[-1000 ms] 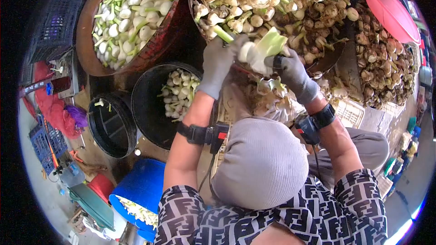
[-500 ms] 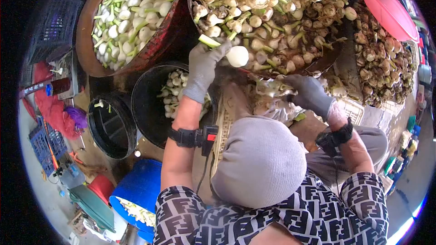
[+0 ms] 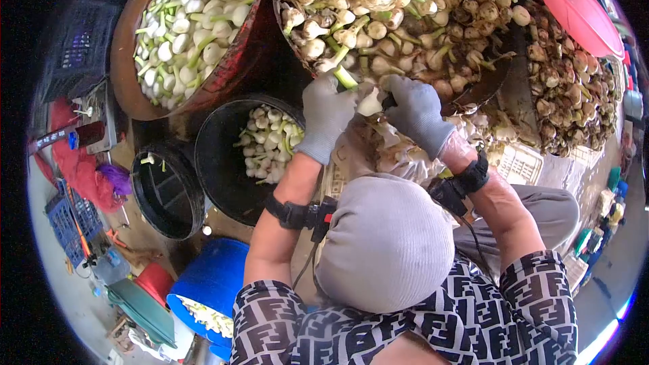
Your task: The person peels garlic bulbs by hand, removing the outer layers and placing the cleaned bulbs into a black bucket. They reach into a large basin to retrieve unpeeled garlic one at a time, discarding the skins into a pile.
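Observation:
A grey-gloved left hand of mine [image 3: 328, 116] is closed around a garlic bulb [image 3: 370, 103], whose cut green stalk [image 3: 345, 78] sticks up beside the fingers. My right hand [image 3: 419, 113], gloved too, has its fingers curled against the bulb's other side. Something dark shows at its fingertips, too small to name. Both hands are at the near rim of a large tub of unpeeled garlic [image 3: 382, 0]. Below them, a heap of papery peelings [image 3: 399, 155] lies near my lap. Clean white bulbs [image 3: 270, 142] sit in a black tub at the left.
A large reddish tub [image 3: 125, 61] of peeled garlic stands at the upper left. An open black bucket [image 3: 169, 192] and a blue barrel [image 3: 216, 263] are farther down. Piled unpeeled garlic [image 3: 571, 88] and a pink basin [image 3: 578, 10] are at the right.
My right hand has moved up and left from the peelings to the bulb. My left hand has shifted right and slightly down with the bulb, so both hands now meet.

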`<state>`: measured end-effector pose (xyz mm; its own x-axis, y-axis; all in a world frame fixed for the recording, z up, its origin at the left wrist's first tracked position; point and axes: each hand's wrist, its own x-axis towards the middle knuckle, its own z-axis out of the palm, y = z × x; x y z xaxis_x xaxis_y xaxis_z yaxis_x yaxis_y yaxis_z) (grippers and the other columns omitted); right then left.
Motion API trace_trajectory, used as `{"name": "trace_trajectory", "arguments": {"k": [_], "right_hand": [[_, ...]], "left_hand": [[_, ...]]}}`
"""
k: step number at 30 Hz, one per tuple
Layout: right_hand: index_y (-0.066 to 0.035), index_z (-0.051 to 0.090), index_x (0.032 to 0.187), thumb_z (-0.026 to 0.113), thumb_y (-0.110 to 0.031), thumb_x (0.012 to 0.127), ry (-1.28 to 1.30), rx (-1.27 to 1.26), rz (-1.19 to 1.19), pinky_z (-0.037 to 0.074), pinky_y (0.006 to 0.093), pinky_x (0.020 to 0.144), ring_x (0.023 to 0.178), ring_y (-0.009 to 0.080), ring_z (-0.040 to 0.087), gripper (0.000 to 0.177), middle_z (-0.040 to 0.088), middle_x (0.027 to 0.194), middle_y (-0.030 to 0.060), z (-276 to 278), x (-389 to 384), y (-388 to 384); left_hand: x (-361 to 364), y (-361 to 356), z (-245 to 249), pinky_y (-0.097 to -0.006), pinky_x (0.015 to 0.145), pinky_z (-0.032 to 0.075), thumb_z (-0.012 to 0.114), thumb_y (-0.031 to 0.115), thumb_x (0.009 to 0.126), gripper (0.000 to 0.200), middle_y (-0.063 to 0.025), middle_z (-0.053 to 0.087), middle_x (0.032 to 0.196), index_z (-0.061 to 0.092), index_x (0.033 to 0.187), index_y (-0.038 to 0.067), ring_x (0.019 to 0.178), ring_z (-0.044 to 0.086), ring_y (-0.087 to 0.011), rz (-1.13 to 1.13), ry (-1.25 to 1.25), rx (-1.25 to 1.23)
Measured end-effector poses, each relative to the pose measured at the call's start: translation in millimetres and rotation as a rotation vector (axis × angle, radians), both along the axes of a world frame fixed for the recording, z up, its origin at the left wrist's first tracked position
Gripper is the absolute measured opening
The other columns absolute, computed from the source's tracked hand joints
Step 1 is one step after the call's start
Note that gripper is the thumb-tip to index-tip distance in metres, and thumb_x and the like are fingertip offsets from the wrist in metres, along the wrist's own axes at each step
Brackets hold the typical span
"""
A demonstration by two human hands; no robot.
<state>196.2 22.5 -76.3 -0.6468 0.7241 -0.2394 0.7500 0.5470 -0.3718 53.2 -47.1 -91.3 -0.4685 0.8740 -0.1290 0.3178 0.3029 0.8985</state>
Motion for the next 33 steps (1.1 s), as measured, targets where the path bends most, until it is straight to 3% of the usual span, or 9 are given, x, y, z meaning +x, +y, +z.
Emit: {"name": "trace_trajectory", "arguments": {"k": [4, 11, 18, 20, 22, 24, 26, 32, 33], "right_hand": [[-0.008, 0.055, 0.085, 0.059, -0.02, 0.068, -0.016, -0.025, -0.046, 0.047, 0.0419, 0.065, 0.076, 0.0324, 0.06, 0.021, 0.061, 0.078, 0.0152, -7, 19, 0], [-0.006, 0.057, 0.083, 0.054, -0.024, 0.072, -0.172, -0.142, -0.17, 0.047, 0.0443, 0.067, 0.074, 0.0355, 0.06, 0.021, 0.061, 0.074, 0.0196, 1, 50, -7], [-0.006, 0.063, 0.077, 0.061, -0.013, 0.07, -0.171, -0.498, -0.062, 0.047, 0.0337, 0.061, 0.064, 0.0228, 0.061, 0.01, 0.062, 0.069, 0.0121, 7, 67, -5], [-0.006, 0.063, 0.08, 0.065, -0.018, 0.075, -0.081, -0.555, -0.156, 0.046, 0.0293, 0.059, 0.058, 0.0126, 0.054, 0.013, 0.06, 0.066, 0.007, 11, 53, 12], [-0.007, 0.063, 0.086, 0.06, -0.014, 0.076, 0.118, -0.349, -0.134, 0.046, 0.0287, 0.059, 0.059, 0.0113, 0.054, 0.012, 0.06, 0.069, 0.0078, -8, 47, 32], [-0.008, 0.062, 0.09, 0.057, -0.02, 0.074, 0.111, -0.407, -0.168, 0.047, 0.0344, 0.068, 0.075, 0.0246, 0.058, 0.021, 0.061, 0.082, 0.0142, -28, 37, 57], [-0.008, 0.061, 0.095, 0.054, -0.023, 0.072, 0.024, -0.379, -0.119, 0.047, 0.0374, 0.074, 0.085, 0.0316, 0.06, 0.027, 0.062, 0.09, 0.0182, -54, 24, 84], [-0.002, 0.057, 0.105, 0.055, -0.027, 0.071, -0.44, -0.531, 0.185, 0.043, 0.0398, 0.085, 0.102, 0.0337, 0.054, 0.042, 0.057, 0.106, 0.0215, -122, -8, 108], [0.001, 0.058, 0.1, 0.055, -0.022, 0.068, -0.405, -0.448, 0.204, 0.046, 0.0389, 0.079, 0.091, 0.035, 0.058, 0.039, 0.06, 0.097, 0.022, -146, -5, 109]], "left_hand": [[-5, -3, 16, -0.0245, 0.067, 0.047, 0.07, 0.01, 0.072, 0.017, -0.0047, 0.065, 0.081, 0.062, 0.084, 0.001, 0.071, 0.059, -0.0107, -0.104, -0.179, -0.089], [-30, -17, 8, -0.0295, 0.077, 0.05, 0.063, 0.003, 0.075, 0.019, -0.0076, 0.062, 0.092, 0.058, 0.094, 0.001, 0.09, 0.059, -0.0184, -0.288, -0.695, 0.258], [-96, -4, -4, -0.0301, 0.068, 0.054, 0.054, 0.015, 0.086, 0.024, -0.0084, 0.059, 0.105, 0.055, 0.106, 0.003, 0.091, 0.059, -0.0183, 0.065, -1.438, 0.575], [-100, 6, 16, -0.0257, 0.061, 0.053, 0.055, 0.014, 0.086, 0.027, -0.0131, 0.058, 0.096, 0.051, 0.106, -0.003, 0.079, 0.06, -0.0184, 0.467, -1.267, 0.599], [-129, 14, 29, -0.026, 0.061, 0.053, 0.056, 0.014, 0.085, 0.036, -0.0161, 0.057, 0.093, 0.044, 0.113, -0.006, 0.076, 0.059, -0.0199, 0.413, -1.472, 0.829], [-157, 11, 29, -0.0301, 0.069, 0.052, 0.051, 0.022, 0.087, 0.045, -0.0189, 0.051, 0.099, 0.039, 0.115, -0.011, 0.084, 0.055, -0.0225, 0.331, -1.642, 1.007], [-165, 11, 20, -0.032, 0.072, 0.049, 0.049, 0.025, 0.088, 0.045, -0.0174, 0.049, 0.104, 0.04, 0.116, -0.01, 0.089, 0.051, -0.0221, 0.1, -1.706, 0.947], [-114, 9, -6, -0.0301, 0.063, 0.049, 0.046, 0.027, 0.09, 0.035, -0.0101, 0.058, 0.092, 0.049, 0.11, -0.001, 0.078, 0.055, -0.0193, 0.24, -1.56, 0.549], [-107, 6, -13, -0.028, 0.065, 0.048, 0.046, 0.026, 0.09, 0.036, -0.0095, 0.056, 0.096, 0.047, 0.113, -0.001, 0.08, 0.054, -0.0181, 0.24, -1.488, 0.505]]}}
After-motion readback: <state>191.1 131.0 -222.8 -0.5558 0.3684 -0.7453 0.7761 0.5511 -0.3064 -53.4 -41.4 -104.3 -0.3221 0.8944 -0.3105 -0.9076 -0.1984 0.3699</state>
